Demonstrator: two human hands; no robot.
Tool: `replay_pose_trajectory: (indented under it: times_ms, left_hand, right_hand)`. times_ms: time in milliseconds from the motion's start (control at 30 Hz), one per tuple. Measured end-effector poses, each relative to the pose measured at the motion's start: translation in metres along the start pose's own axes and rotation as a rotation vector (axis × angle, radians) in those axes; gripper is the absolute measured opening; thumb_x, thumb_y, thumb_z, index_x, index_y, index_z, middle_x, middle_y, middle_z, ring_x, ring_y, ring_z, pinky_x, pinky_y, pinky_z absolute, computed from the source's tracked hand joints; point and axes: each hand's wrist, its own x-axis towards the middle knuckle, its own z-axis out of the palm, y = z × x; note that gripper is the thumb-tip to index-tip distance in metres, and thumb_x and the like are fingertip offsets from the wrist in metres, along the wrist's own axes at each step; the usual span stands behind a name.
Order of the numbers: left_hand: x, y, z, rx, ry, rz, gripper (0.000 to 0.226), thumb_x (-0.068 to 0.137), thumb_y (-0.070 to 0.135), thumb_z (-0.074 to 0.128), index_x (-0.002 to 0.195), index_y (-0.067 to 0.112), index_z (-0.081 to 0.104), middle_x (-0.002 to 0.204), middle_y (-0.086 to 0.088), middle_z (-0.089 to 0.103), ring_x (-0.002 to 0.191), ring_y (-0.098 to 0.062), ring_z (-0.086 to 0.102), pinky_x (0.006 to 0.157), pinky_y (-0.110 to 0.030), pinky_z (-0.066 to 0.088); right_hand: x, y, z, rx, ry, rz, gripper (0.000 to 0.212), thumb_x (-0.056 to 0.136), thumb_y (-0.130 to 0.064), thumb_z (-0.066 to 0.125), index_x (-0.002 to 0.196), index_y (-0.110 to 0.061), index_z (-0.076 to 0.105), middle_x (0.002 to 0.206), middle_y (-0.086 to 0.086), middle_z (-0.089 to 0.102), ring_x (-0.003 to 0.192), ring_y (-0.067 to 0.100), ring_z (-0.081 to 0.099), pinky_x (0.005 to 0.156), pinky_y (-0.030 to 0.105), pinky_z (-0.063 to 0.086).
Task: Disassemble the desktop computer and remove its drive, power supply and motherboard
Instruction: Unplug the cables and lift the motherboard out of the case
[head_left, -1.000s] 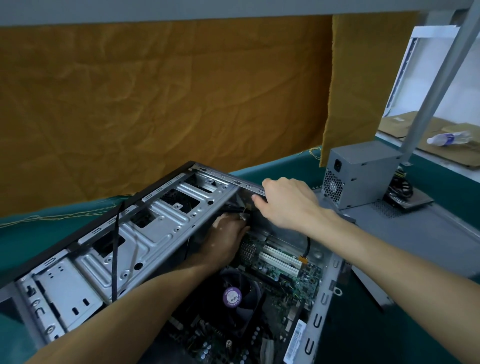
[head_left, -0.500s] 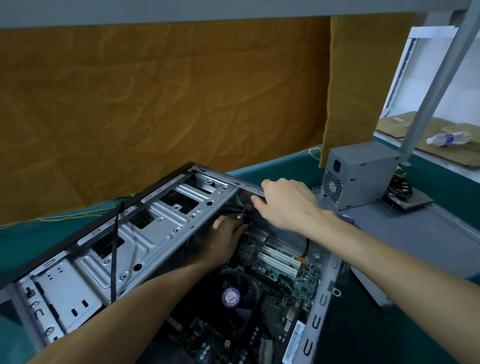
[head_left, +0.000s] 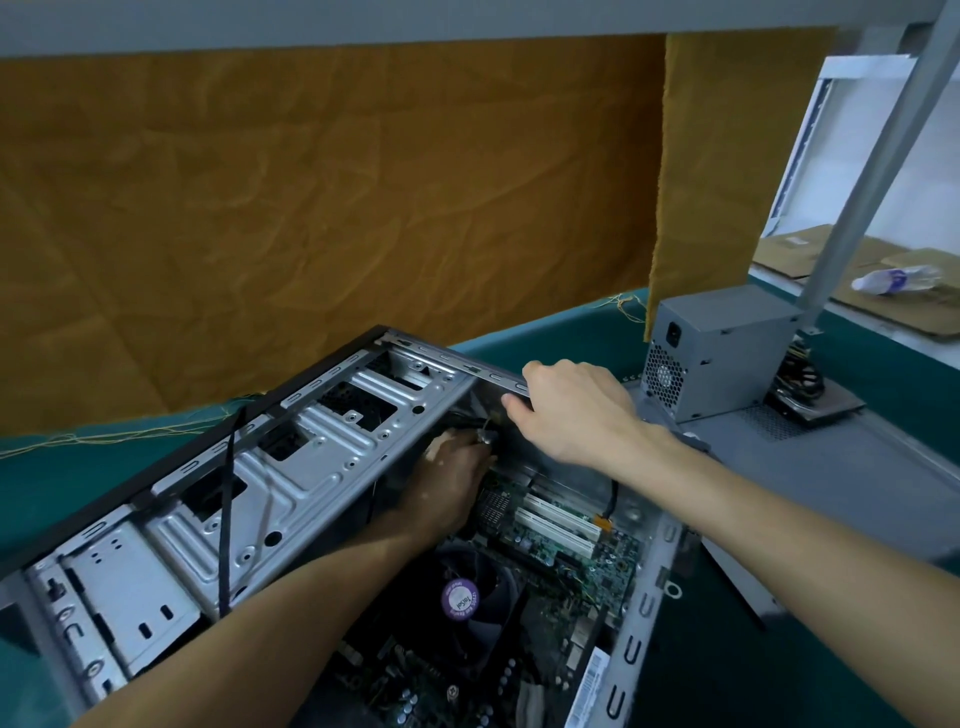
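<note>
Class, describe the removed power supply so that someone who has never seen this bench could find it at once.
Start at the open computer case lying on the green table, then look past the right hand to the flat grey panel beside it. The power supply stands on that panel's far end: a plain grey metal box with a honeycomb vent and a black socket, the only closed box there.

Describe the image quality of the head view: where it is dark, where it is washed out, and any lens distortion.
Head view: the case interior is shadowed, so the left hand reads much darker than the right hand on the rim; the window area at upper right is overexposed; wide-angle bending curves the table edge and slants the metal post; the motherboard detail is soft.
</note>
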Motion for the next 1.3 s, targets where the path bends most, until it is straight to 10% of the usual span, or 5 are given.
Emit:
replay_pose_trajectory:
  times_ms: [600, 1067, 1300]
  left_hand:
    - [0.003, 0.003, -0.001, -0.044, -0.003, -0.019, 0.021, 0.1, 0.015, 0.061, 0.083, 0.006, 0.071, 0.089, -0.012, 0.07, 0.086, -0.032, 0.064, 0.071, -0.035, 0.044]
    - [0.001, -0.001, 0.003, -0.114, 0.062, -0.21, 0.022, 0.103, 0.021, 0.057, 0.092, 0.008, 0.071, 0.096, -0.009, 0.071, 0.092, -0.024, 0.062, 0.075, -0.029, 0.036]
    - [0.007, 0.009, -0.005, 0.066, -0.025, 0.117, 0.016, 0.097, 0.013, 0.065, 0.084, 0.006, 0.071, 0.09, -0.013, 0.071, 0.085, -0.034, 0.065, 0.076, -0.037, 0.046]
  right_hand:
    - [-0.002, -0.001, -0.002, 0.031, 0.009, 0.016, 0.037, 0.103, -0.051, 0.042, 0.087, -0.017, 0.045, 0.085, 0.008, 0.066, 0.068, 0.028, 0.046, 0.064, 0.037, 0.034]
    - [-0.001, 0.0, -0.001, 0.024, -0.013, -0.002, 0.037, 0.103, -0.05, 0.041, 0.088, -0.016, 0.046, 0.067, -0.001, 0.041, 0.066, 0.029, 0.047, 0.061, 0.037, 0.034]
    - [-0.002, -0.001, -0.003, 0.028, -0.009, -0.007, 0.037, 0.103, -0.049, 0.042, 0.088, -0.016, 0.046, 0.072, 0.002, 0.047, 0.068, 0.029, 0.047, 0.063, 0.037, 0.035]
